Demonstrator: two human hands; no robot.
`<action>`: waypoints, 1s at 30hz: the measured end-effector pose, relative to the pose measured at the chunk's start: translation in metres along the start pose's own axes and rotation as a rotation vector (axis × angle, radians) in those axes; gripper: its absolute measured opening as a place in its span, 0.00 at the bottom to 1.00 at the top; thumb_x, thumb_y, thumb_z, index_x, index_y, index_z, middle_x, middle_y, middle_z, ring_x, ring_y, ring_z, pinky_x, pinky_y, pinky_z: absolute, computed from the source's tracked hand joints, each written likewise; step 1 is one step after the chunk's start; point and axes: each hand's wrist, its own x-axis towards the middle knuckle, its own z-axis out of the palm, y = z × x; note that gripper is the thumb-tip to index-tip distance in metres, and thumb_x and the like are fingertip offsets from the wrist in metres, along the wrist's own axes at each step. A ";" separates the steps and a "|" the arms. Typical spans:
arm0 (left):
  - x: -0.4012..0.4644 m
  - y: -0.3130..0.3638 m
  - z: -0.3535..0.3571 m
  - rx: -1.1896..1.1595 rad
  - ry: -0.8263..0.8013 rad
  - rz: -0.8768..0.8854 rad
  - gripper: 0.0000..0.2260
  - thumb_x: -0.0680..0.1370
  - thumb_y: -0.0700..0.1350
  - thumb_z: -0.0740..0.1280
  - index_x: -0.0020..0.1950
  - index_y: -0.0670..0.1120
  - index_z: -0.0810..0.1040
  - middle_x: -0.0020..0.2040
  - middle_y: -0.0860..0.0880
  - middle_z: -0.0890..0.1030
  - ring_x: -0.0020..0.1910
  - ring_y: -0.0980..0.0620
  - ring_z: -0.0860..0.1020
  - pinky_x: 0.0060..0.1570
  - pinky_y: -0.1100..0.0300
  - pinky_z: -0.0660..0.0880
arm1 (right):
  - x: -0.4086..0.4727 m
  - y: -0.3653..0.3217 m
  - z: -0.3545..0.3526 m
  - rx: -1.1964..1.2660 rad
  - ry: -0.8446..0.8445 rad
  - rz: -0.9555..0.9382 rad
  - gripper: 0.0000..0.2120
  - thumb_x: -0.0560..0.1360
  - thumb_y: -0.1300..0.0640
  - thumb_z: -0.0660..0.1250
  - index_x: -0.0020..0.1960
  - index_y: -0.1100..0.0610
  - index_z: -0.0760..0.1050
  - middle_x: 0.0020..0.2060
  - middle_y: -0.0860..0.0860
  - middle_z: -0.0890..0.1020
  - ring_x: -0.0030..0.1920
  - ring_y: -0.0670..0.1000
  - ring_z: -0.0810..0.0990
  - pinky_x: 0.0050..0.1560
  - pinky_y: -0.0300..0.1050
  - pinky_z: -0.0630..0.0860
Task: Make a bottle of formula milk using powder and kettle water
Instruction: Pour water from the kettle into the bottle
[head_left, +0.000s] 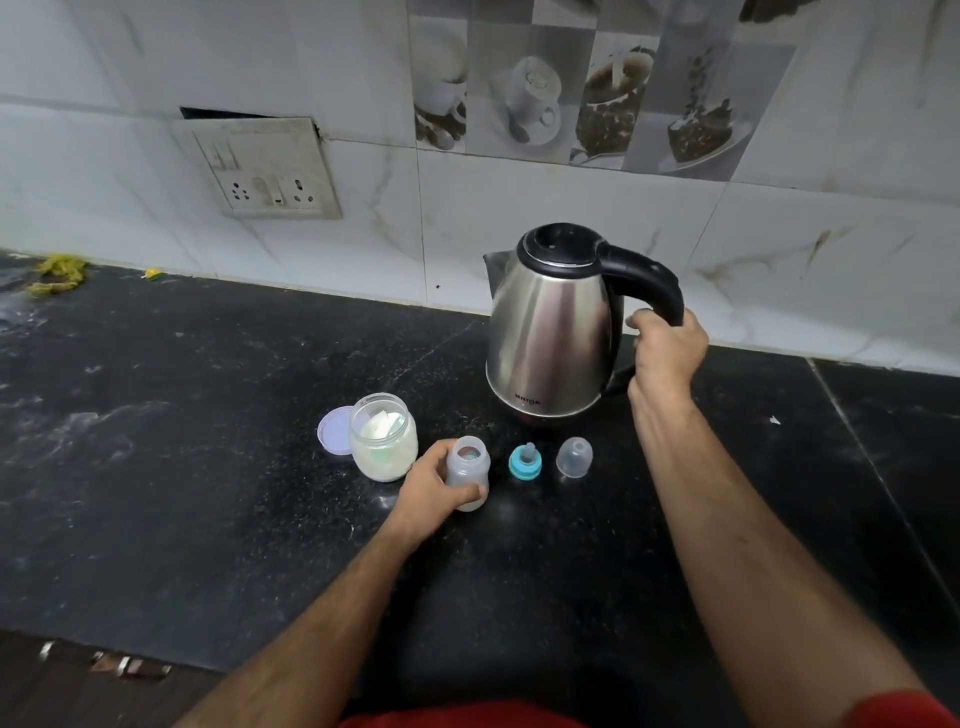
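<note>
A small clear baby bottle (468, 465) stands open on the black counter (208, 441), and my left hand (434, 491) grips it around the lower body. Behind it stands a steel kettle (553, 332) with a black lid and handle; my right hand (667, 353) grips the lower part of that handle. Left of the bottle is an open glass jar (383, 441) holding white powder and a scoop, with its pale purple lid (335, 431) lying beside it. To the right of the bottle lie the teal teat ring (525, 461) and a clear cap (574, 457).
A tiled wall runs behind the counter, with a socket plate (267, 174) at the upper left. Yellow-green scraps (57, 273) lie at the counter's far left. The counter's front edge (130, 652) is at the lower left.
</note>
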 end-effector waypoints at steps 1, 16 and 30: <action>0.002 0.001 0.001 0.003 -0.001 -0.002 0.23 0.68 0.32 0.76 0.56 0.54 0.76 0.52 0.53 0.82 0.51 0.57 0.80 0.49 0.69 0.75 | 0.005 0.004 0.005 -0.009 -0.001 0.003 0.11 0.66 0.67 0.69 0.34 0.52 0.73 0.29 0.48 0.73 0.32 0.48 0.72 0.33 0.40 0.69; 0.025 0.000 0.005 0.011 0.005 -0.003 0.25 0.65 0.36 0.79 0.56 0.54 0.76 0.52 0.55 0.83 0.51 0.63 0.80 0.53 0.67 0.74 | 0.055 0.080 0.029 -0.046 -0.026 0.124 0.11 0.67 0.69 0.69 0.38 0.53 0.76 0.32 0.49 0.76 0.35 0.47 0.75 0.39 0.43 0.73; 0.027 0.000 0.008 0.020 0.012 -0.009 0.25 0.67 0.33 0.78 0.56 0.55 0.76 0.54 0.54 0.82 0.53 0.61 0.80 0.56 0.65 0.75 | 0.061 0.103 0.029 -0.058 -0.062 0.126 0.09 0.70 0.69 0.69 0.46 0.57 0.78 0.36 0.48 0.79 0.38 0.44 0.77 0.39 0.35 0.75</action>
